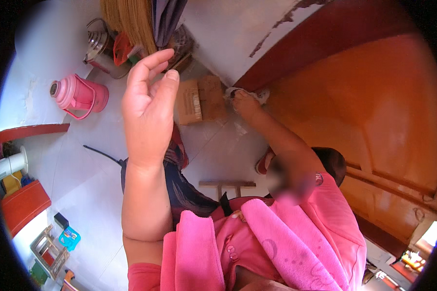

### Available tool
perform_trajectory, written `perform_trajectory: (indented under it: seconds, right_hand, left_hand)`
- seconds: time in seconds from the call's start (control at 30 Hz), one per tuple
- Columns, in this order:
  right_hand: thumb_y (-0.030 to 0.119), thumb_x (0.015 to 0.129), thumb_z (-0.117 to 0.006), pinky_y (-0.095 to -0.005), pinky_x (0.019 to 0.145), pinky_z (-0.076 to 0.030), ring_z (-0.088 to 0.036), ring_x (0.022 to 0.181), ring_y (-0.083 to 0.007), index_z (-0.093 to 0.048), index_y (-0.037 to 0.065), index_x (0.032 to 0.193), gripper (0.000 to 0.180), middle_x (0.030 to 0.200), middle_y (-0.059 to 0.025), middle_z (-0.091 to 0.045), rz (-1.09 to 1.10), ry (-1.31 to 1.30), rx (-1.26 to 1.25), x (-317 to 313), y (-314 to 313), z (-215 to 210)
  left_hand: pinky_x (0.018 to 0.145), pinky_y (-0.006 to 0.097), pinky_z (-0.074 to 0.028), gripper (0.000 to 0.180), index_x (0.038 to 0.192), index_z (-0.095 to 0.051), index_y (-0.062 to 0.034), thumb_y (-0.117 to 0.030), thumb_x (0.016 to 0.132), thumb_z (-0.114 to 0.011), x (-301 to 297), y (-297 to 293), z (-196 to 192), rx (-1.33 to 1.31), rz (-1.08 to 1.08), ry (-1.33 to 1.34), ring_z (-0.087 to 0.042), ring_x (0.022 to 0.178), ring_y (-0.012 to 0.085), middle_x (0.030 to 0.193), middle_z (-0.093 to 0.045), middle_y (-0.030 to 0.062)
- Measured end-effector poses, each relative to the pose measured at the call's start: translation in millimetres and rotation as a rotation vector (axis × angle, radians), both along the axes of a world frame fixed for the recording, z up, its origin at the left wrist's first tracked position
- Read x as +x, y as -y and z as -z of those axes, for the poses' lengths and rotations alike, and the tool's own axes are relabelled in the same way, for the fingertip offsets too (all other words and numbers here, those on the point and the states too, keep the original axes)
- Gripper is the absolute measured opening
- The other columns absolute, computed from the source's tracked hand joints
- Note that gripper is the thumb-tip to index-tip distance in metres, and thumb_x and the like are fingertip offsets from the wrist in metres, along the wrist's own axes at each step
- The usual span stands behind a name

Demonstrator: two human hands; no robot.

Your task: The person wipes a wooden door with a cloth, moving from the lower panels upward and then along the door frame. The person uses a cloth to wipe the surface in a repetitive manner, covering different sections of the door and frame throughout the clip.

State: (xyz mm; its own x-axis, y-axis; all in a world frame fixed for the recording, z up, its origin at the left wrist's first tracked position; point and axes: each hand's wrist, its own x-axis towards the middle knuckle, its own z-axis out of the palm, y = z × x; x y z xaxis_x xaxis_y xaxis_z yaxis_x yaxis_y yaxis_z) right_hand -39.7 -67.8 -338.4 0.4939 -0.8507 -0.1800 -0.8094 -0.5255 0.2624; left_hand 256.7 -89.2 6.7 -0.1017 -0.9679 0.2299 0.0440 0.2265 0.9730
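Note:
My left hand (148, 104) is raised in front of me, palm turned sideways, fingers loosely apart and holding nothing. My right hand (245, 103) reaches out to the foot of the orange door (374, 111) and grips a crumpled white cloth (238, 92), which it presses against the door's edge where it meets the white wall. A pink towel (286, 242) hangs over my pink buttoned shirt (233, 247). A dark-haired head (331, 162) shows beside my right upper arm; I cannot tell whose it is.
On the white tiled floor stand a pink flask (77, 94), a metal kettle (99, 46), a broom (131, 19), a cardboard box (199, 99) and a low wooden stool (226, 185). A black cable (102, 154) lies left. A red cabinet (24, 203) is far left.

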Motion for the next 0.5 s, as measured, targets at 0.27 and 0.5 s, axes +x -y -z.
perform_trajectory:
  seconds: [0.27, 0.5]
  right_hand:
    - [0.018, 0.082, -0.059, -0.0396, 0.116, -0.029, -0.051, 0.126, -0.0271, -0.065, 0.008, 0.117, 0.037, 0.127, -0.0098, -0.062, -0.030, -0.057, -0.325, 0.4, -20.1, -196.8]
    - [0.017, 0.076, -0.062, -0.0403, 0.110, -0.036, -0.053, 0.123, -0.0252, -0.066, 0.008, 0.109, 0.034, 0.120, -0.0067, -0.065, -0.059, 0.093, -0.677, -8.9, -27.3, -372.0]
  left_hand:
    - [0.095, 0.029, -0.044, 0.028, 0.119, -0.063, -0.0007, -0.011, 0.093, -0.062, -3.4, 9.4, 16.9, 0.027, -0.014, -0.032, -0.056, 0.106, 0.0171, 0.114, -0.061, 0.0098]
    - [0.095, 0.033, -0.047, 0.033, 0.118, -0.063, 0.0003, -0.017, 0.090, -0.064, -20.8, 22.2, 41.2, 0.013, -0.035, 0.071, -0.060, 0.108, 0.0232, 0.121, -0.060, 0.0152]
